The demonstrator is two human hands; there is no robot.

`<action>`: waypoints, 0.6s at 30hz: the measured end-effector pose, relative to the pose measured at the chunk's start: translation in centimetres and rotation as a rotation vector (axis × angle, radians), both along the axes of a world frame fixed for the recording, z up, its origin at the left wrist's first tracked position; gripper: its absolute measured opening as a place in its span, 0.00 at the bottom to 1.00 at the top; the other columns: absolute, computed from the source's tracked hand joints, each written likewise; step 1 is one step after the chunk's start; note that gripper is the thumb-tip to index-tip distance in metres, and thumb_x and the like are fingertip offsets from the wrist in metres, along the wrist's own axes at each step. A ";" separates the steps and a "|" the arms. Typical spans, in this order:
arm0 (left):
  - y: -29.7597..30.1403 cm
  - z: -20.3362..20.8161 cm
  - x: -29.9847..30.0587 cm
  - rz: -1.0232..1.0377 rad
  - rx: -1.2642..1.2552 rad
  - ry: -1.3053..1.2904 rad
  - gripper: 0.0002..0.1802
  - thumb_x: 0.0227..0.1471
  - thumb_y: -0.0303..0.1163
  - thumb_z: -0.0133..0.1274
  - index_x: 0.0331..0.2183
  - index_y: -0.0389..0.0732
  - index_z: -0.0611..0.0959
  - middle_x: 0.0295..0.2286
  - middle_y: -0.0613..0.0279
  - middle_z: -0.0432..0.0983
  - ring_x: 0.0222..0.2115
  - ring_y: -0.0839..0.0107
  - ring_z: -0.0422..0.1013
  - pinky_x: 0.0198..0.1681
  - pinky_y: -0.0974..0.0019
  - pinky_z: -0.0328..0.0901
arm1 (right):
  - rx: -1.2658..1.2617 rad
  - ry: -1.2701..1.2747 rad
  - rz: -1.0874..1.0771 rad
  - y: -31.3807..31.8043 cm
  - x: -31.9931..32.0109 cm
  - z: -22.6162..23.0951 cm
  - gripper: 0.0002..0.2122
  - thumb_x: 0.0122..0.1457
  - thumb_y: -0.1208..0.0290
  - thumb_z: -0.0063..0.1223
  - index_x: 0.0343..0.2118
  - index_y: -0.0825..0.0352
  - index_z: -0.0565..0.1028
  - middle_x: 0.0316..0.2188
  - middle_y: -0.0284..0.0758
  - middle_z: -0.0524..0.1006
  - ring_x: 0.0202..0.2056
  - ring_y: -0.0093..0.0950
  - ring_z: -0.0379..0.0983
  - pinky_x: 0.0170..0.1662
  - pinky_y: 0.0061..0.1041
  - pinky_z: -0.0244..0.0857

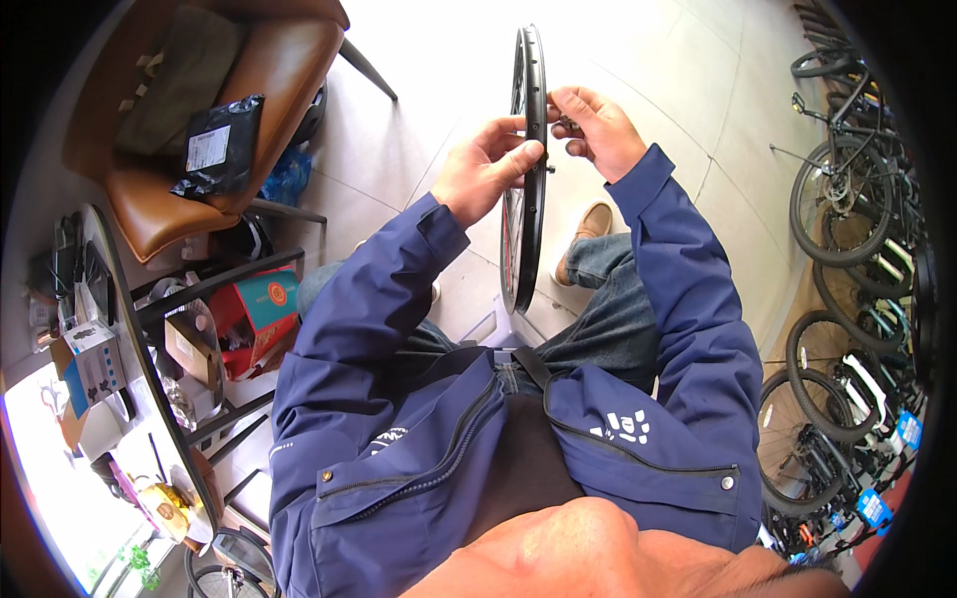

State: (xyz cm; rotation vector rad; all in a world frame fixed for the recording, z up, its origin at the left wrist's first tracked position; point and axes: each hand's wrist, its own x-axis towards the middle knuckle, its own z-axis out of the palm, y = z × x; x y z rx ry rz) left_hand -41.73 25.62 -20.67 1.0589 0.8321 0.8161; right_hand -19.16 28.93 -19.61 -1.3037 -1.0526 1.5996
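While left hand (484,166) grips black circular wheel rim (535,75), likely stiff, light, best held edgewise, right hand (604,130) pinches small metallic pieces (569,124).

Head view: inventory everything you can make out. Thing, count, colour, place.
bicycle wheel: 1, black, upright, edge-on, upper centre
armchair: 1, brown, upper left
package: 1, black, white label, on armchair
plastic bag: 1, blue, beside armchair
table: 1, dark, left
box: 1, red and teal, below tabletop level
other boxes and clutter: several, mixed, around table
plant: 1, green, lower left
bicycles: several overlapping, mostly dark, right
floor: 1, pale, tiled
jacket: 1, navy, worn
jeans: 1, blue, worn
shoe: 1 clear, tan, right
left hand: 1, bare, gripping wheel
right hand: 1, bare, beside wheel
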 end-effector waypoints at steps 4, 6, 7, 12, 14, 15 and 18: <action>0.1 0.1 -0.8 0.016 -0.003 0.030 0.31 0.66 0.41 0.63 0.61 0.35 0.74 0.46 0.57 0.83 0.45 0.72 0.79 0.45 0.68 0.74 | 0.013 -0.008 -0.054 0.3 0.6 0.0 0.16 0.73 0.53 0.55 0.50 0.62 0.80 0.41 0.27 0.80 0.37 0.16 0.73 0.36 0.14 0.68; 0.2 0.1 -1.1 0.027 0.004 0.025 0.31 0.66 0.42 0.62 0.62 0.35 0.73 0.46 0.56 0.83 0.45 0.70 0.80 0.45 0.67 0.74 | 0.008 -0.024 -0.074 0.3 0.8 -0.1 0.14 0.73 0.57 0.55 0.51 0.61 0.79 0.43 0.28 0.81 0.41 0.18 0.75 0.41 0.17 0.70; 0.3 0.1 -1.3 0.018 0.007 0.029 0.29 0.67 0.41 0.61 0.62 0.36 0.74 0.47 0.57 0.83 0.47 0.69 0.80 0.47 0.65 0.74 | 0.012 -0.013 -0.078 0.3 0.9 -0.1 0.13 0.73 0.58 0.55 0.52 0.61 0.78 0.44 0.29 0.81 0.42 0.18 0.75 0.42 0.17 0.71; 0.4 0.4 -2.7 0.000 -0.010 0.002 0.25 0.70 0.38 0.56 0.61 0.36 0.75 0.48 0.58 0.82 0.49 0.69 0.80 0.54 0.61 0.76 | 0.039 0.039 -0.096 0.3 1.5 -0.2 0.14 0.73 0.65 0.55 0.57 0.63 0.74 0.50 0.34 0.81 0.48 0.23 0.78 0.48 0.21 0.74; 0.6 0.5 -3.2 0.028 -0.026 0.026 0.23 0.72 0.39 0.54 0.61 0.37 0.75 0.46 0.59 0.83 0.48 0.70 0.79 0.55 0.61 0.75 | 0.038 0.050 -0.088 0.2 1.7 -0.2 0.15 0.73 0.65 0.55 0.58 0.63 0.73 0.51 0.35 0.81 0.47 0.23 0.79 0.48 0.22 0.75; 0.6 0.6 -3.6 0.037 -0.023 0.042 0.23 0.72 0.40 0.54 0.61 0.38 0.76 0.46 0.59 0.83 0.48 0.71 0.79 0.55 0.62 0.74 | 0.038 0.056 -0.085 0.2 1.8 -0.1 0.15 0.73 0.66 0.55 0.58 0.64 0.73 0.51 0.35 0.81 0.47 0.23 0.79 0.48 0.22 0.75; 0.8 0.9 -4.8 0.052 -0.005 0.041 0.23 0.72 0.40 0.53 0.61 0.38 0.76 0.45 0.58 0.83 0.48 0.71 0.79 0.52 0.64 0.74 | 0.035 0.012 -0.066 0.0 1.7 -0.1 0.15 0.72 0.65 0.56 0.58 0.63 0.74 0.50 0.35 0.82 0.46 0.22 0.80 0.46 0.21 0.75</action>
